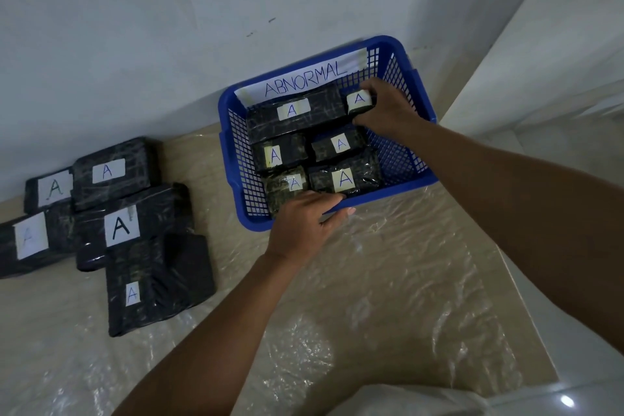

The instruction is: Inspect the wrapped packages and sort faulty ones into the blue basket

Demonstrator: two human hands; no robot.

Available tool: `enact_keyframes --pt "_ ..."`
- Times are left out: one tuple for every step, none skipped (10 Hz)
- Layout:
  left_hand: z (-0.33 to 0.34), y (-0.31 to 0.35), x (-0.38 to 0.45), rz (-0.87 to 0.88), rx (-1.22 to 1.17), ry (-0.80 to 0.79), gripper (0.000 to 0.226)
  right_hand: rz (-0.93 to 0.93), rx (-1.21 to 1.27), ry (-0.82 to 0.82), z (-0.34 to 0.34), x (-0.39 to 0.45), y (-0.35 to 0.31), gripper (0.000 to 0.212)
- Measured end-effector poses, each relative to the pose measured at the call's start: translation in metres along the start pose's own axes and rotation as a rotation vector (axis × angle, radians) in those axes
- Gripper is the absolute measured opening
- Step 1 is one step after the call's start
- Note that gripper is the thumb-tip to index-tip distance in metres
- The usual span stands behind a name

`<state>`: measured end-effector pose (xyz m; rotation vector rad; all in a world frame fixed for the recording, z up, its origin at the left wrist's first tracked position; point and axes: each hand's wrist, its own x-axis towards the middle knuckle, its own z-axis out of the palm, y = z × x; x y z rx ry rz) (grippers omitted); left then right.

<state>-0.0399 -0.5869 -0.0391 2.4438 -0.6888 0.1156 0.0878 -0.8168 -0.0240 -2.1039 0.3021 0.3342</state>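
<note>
From my remote seat I saw a table (388,297) covered in crinkled clear plastic sheeting, set against a pale wall (135,44); on its far right stood the blue basket (410,176), a paper sign (305,79) reading ABNORMAL propped on its back wall; at the left lay a heap of five black wrapped packages (135,223), each with a white label marked A, overlapping one another and well apart from the basket; inside the basket sat a long package (297,115) along the back with four shorter ones (317,162) in two rows before it; the right hand (388,108) was reaching into the far right corner, fingers closed around a small package (359,101) just beside the long one; the left hand (304,226) rested at the basket's near rim, fingers together and curled over the edge, touching the nearest package, gripping nothing that I could see.
</note>
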Motion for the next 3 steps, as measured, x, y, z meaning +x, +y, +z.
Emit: enact_keyframes --pt "0.001 0.000 -0.001 0.017 0.012 0.012 0.031 -0.017 0.003 -0.008 0.001 0.001 0.008 0.070" --pt "-0.001 0.003 -0.001 0.021 0.013 -0.017 0.030 -0.035 -0.003 0.005 -0.001 -0.008 0.005 0.067" --pt "-0.001 0.006 0.001 -0.003 -0.028 -0.033 0.030 -0.034 -0.019 0.020 -0.001 -0.016 0.002 0.071"
